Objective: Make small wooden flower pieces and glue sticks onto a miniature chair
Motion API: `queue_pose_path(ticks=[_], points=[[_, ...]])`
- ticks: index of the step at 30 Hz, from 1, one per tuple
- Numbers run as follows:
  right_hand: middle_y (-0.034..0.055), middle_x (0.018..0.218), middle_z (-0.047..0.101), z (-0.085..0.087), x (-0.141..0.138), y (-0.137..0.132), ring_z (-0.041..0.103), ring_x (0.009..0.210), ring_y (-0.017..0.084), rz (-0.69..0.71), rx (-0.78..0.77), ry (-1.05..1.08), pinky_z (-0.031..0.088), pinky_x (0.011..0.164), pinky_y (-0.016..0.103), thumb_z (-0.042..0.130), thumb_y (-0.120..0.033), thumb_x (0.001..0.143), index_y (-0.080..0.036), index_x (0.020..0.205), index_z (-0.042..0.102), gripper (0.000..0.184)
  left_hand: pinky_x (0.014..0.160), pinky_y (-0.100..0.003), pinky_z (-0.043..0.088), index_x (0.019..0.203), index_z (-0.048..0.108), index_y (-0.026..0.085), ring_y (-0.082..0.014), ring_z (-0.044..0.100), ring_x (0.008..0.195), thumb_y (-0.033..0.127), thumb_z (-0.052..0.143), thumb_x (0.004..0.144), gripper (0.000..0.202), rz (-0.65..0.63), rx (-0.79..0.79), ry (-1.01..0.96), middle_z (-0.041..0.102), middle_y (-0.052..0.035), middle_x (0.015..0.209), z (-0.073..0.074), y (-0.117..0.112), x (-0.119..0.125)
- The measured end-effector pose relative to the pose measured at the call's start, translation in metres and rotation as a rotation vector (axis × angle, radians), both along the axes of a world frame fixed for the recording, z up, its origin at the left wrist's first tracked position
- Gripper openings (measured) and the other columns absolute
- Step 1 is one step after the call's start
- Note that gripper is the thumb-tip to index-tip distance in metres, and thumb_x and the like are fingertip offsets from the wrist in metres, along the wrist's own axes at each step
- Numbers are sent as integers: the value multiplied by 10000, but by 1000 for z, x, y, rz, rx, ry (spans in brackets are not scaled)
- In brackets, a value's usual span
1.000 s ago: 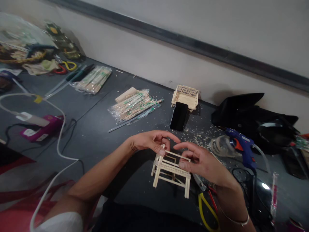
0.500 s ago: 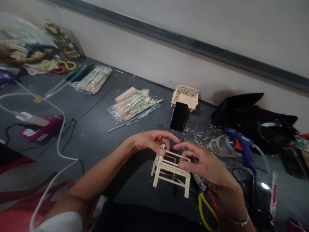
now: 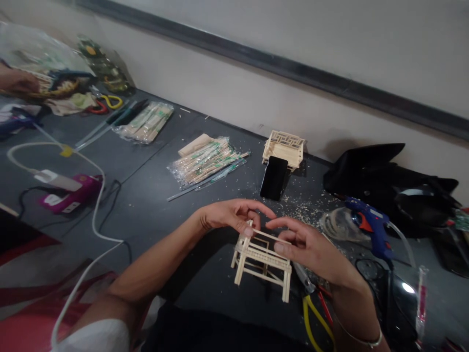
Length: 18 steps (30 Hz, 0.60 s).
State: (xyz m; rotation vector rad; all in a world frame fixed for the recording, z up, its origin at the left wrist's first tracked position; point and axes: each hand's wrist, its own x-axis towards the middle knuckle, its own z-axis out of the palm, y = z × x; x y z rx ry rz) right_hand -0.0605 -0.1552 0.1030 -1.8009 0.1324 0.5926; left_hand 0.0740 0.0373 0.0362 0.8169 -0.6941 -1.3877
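Between my hands is a small chair-like frame [image 3: 264, 255] built of thin pale wooden sticks, its legs pointing down and toward me. My left hand [image 3: 240, 215] pinches its upper left corner between thumb and fingers. At the right end of the top rail, my right hand [image 3: 308, 244] has its thumb and bent fingers closed on the frame; part of that grip is hidden. Both index fingers reach across behind the rail, their tips nearly touching. Beside the frame, under my right wrist, lie pliers with yellow and red handles [image 3: 318, 320].
A black phone [image 3: 273, 178] leans against a second stick model [image 3: 284, 148] by the wall. Bagged sticks [image 3: 207, 164], a blue glue gun [image 3: 373, 225], wood crumbs and a purple power strip [image 3: 71, 193] with a white cable occupy the table. Another person's hand [image 3: 18, 80] is at far left.
The view has shifted slightly, moving everything a little right. My hands keep the same hold on the stick frame. At far left, the other person's hand has come further into view.
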Motion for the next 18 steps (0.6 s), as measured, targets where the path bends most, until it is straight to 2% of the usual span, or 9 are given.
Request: queue_pose_path(ticks=[5,11,15,18], points=[[-24,704,635,-2,0,0,605,657,147,0,-6,-19,457,611,290,624,-446,832,-233,1155,565,391,679,-255,492,1208,639,229,-130,620,687,305,811,723,520,0,-11,-25,684,-7,792,3,1,0],[0,738,698,3,-2,-2,647,714,169,-23,-94,-101,483,684,311,576,-441,853,-223,1134,543,357,714,-262,490,1230,614,228,-133,625,730,339,794,755,520,9,32,-81,672,-5,790,10,1,0],[6,739,709,10,-7,-4,635,691,173,-64,-210,-161,476,669,317,523,-470,885,-230,1130,554,344,687,-247,472,1268,585,237,-128,616,735,338,789,764,554,9,56,-167,665,0,784,18,-1,-5],[4,735,707,13,-12,-5,637,698,184,-166,-338,-227,485,684,327,523,-454,877,-231,1126,565,337,673,-244,461,1259,591,227,-124,608,726,338,789,764,544,31,97,-250,661,1,788,23,-2,-9]])
